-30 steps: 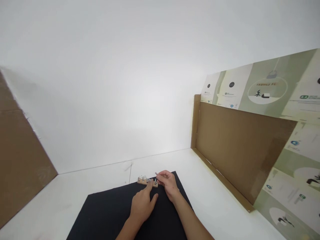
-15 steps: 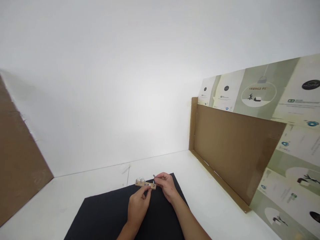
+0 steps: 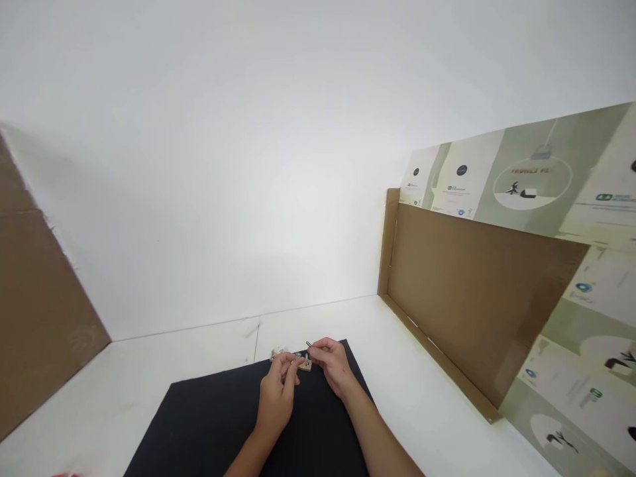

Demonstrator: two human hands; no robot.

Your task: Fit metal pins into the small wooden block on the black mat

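Observation:
A small light wooden strip (image 3: 305, 366) lies at the far edge of the black mat (image 3: 213, 417), with small metal fittings standing on it. My left hand (image 3: 278, 391) is over its middle and hides much of it. The thumb and index finger there are pinched together near a small shiny piece, too small to name. At the strip's right end, my right hand (image 3: 332, 366) pinches a thin dark metal rod (image 3: 309, 344), whose tip sticks out to the upper left. Its other end is hidden by the fingers.
A white wall (image 3: 223, 185) rises behind the white table (image 3: 134, 391). Brown cardboard (image 3: 44, 285) stands at left. On the right stands a cardboard panel (image 3: 477, 285) with printed edges. Something red (image 3: 65, 474) just shows at the bottom left edge.
My left hand has moved up and slightly forward over the strip, covering more of it. My right hand keeps its pinch on the rod. The view has shifted slightly, and something red appears bottom left.

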